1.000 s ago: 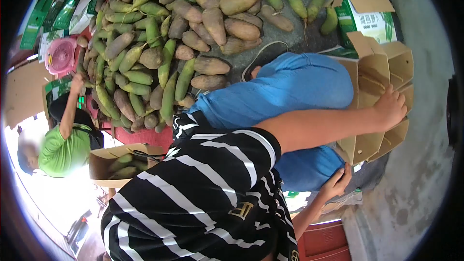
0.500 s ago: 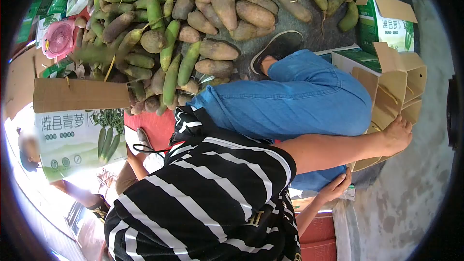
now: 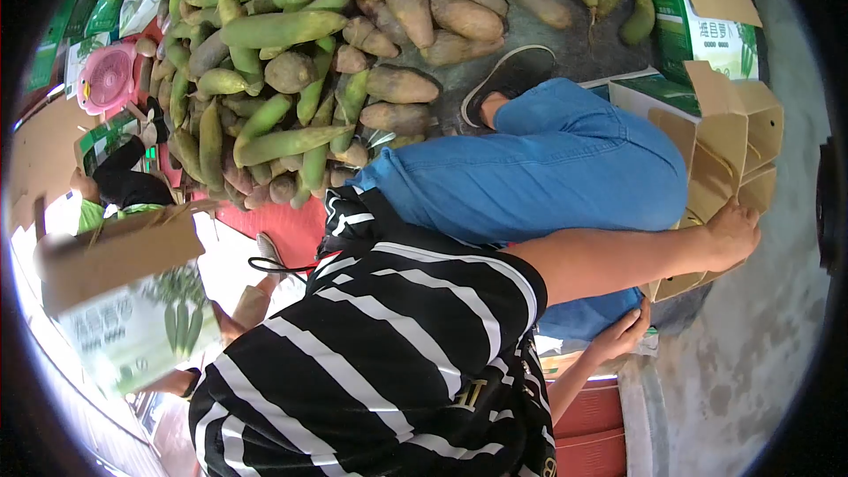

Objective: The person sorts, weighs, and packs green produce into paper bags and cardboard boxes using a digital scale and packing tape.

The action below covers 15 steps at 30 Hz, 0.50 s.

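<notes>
A cardboard box (image 3: 714, 172) lies open at the right, its brown inside and flaps showing, with yellow cords in it. My left hand (image 3: 733, 234) is closed on its near edge. My right hand (image 3: 623, 331) is lower, beside my denim-covered leg (image 3: 530, 185). Its fingers are bent and its fingertips meet the box's lower corner; their hold is partly hidden. Beyond my leg spreads a large heap of radishes (image 3: 411, 13), some green, others coated in brown soil. Several long green radishes (image 3: 283, 29) lie on top.
Another printed box (image 3: 707, 31) stands at the upper right. At the left, a person's hands hold a radish-printed carton (image 3: 146, 327). A second person in dark clothing (image 3: 132, 181) is behind it. A pink plastic item (image 3: 110, 78) stands beside the heap. Concrete floor (image 3: 751, 344) runs along the right.
The carton at the left has moved left and downward, and a person behind it has come into view. Long green radishes now lie across the heap's left part. My hands keep nearly the same place.
</notes>
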Tool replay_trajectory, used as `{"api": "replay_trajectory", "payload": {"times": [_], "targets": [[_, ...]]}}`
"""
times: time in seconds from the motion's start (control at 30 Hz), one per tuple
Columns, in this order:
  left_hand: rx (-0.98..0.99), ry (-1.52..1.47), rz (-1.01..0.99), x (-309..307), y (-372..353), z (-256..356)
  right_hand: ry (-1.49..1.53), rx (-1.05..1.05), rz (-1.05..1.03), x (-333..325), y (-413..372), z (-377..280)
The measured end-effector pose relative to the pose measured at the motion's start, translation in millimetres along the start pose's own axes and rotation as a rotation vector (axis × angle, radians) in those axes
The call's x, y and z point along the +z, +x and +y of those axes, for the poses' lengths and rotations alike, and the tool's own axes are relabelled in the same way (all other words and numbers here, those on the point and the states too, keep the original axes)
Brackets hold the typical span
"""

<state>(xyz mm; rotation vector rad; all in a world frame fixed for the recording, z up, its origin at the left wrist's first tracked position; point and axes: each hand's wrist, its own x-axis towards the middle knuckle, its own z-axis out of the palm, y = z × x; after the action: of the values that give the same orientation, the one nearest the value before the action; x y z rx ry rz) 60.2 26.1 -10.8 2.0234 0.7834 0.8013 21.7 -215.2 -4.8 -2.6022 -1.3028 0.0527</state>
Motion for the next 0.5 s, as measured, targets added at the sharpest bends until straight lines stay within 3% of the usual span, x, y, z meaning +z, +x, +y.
{"api": "replay_trajectory", "payload": {"times": [0.1, 0.33, 0.4, 0.47, 0.5], "targets": [[0.006, -0.042, -0.107, -7.0, 2.0, -0.9, -0.025, 0.034, 0.0, -1.0, -1.5, -0.9], [0.037, -0.183, -0.099, -21.4, -6.9, 4.9, 0.131, 0.071, 0.076, 1.7, -7.5, 1.6], [0.08, -0.302, -0.114, -49.2, -15.9, 7.7, 0.158, 0.127, 0.125, 4.0, -14.7, 6.8], [0.127, -0.358, -0.29, -100.3, -20.3, 11.3, 0.31, 0.238, 0.24, 7.2, -27.9, 3.4], [0.238, -0.417, -0.13, -112.9, -29.5, 1.8, 0.373, 0.274, 0.263, 8.8, -39.0, 4.0]]}}
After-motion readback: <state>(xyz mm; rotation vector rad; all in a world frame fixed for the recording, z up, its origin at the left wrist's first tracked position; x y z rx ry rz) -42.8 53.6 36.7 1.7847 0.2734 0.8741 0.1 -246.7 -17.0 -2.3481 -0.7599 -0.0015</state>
